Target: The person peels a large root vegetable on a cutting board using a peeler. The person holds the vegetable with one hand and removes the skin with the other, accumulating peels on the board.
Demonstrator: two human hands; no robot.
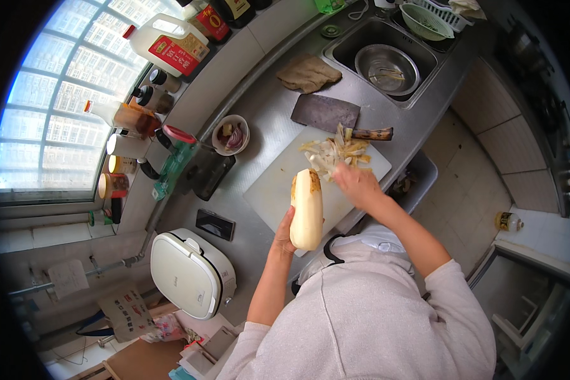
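Note:
My left hand (285, 232) grips a thick, pale root vegetable, apparently a lotus root (307, 213), from its left side and beneath. Most of it is peeled; brown-yellow skin stays at its far end. Just right of that end, my right hand (358, 184) is closed around a pale tool, apparently a peeler (319, 162), hard to make out against the peelings behind it. Those peelings (349, 151) lie heaped on the far right part of a white cutting board (270, 187). Beyond them rests a cleaver (325, 113), its dark wooden handle pointing right.
A bowl with cut onion (231, 135), a phone (215, 224) and a white rice cooker (186, 274) stand left on the steel counter. A brown cloth (308, 73) and a sink (332, 52) holding a metal basin (387, 70) are farther off. Below the counter's edge is a bin (425, 178).

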